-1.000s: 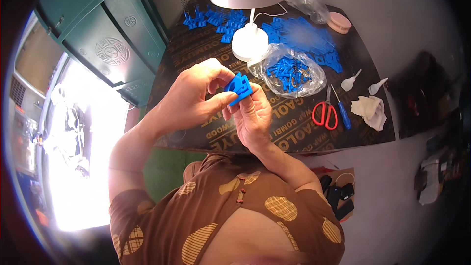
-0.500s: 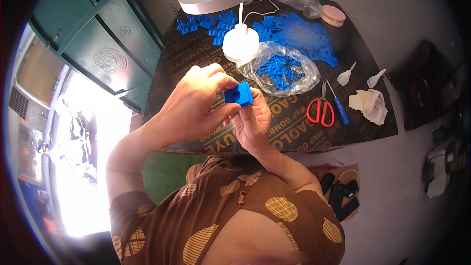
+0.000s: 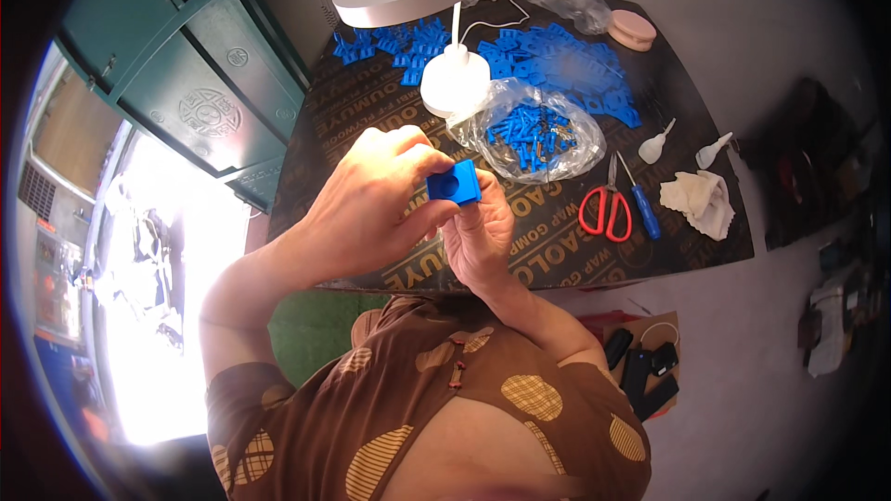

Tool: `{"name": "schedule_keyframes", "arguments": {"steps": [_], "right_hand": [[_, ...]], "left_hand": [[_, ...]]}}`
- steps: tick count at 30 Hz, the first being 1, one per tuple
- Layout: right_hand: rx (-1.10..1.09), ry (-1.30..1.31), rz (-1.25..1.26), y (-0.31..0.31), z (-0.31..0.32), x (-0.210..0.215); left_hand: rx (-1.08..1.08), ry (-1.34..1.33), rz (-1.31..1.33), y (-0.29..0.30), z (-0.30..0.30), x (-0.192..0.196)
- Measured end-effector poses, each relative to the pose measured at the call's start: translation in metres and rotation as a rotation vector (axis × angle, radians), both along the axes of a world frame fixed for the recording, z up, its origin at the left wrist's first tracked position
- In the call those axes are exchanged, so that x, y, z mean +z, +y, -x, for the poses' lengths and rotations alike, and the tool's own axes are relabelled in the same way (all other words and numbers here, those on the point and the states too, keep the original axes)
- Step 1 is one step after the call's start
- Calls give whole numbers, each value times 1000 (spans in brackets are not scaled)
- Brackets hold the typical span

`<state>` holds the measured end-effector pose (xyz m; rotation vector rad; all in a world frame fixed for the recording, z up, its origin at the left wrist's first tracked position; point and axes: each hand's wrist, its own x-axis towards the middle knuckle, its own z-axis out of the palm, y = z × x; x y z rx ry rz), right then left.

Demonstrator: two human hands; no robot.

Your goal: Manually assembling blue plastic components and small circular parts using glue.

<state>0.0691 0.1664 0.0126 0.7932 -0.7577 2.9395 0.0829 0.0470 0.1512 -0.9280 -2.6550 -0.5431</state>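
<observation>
Above the table's near edge I hold a small blue plastic block (image 3: pixel 452 186) with a round recess in its face. My left hand (image 3: pixel 382 190) pinches it from the left between thumb and fingers. From the right and below, my right hand (image 3: pixel 480 227) grips the same block, its thumb at the lower edge and its fingers partly hidden behind. Just beyond the hands lies a clear plastic bag (image 3: pixel 587 144) filled with small blue pins and some metal bits.
A white desk lamp (image 3: pixel 455 79) stands behind the bag, near piles of blue parts (image 3: pixel 566 60). To the right lie red-handled scissors (image 3: pixel 605 211), a blue screwdriver (image 3: pixel 645 209), a white cloth (image 3: pixel 696 202), two white squeeze bulbs (image 3: pixel 652 147) and a round pink box (image 3: pixel 631 30).
The blue block has tilted slightly in my fingers, and more of its right side edge shows. Both hands keep almost the same place.
</observation>
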Motion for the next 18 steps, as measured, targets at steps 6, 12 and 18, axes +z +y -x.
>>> {"name": "schedule_keyframes", "arguments": {"steps": [6,12,18], "right_hand": [[-12,-22,-33,0,1,-3],[-28,-3,-25,-1,1,-4],[-28,3,-24,-1,1,-5]], "left_hand": [[13,6,13,-1,0,-2],[7,27,17,-2,0,-3],[-1,20,17,-3,0,-4]]}}
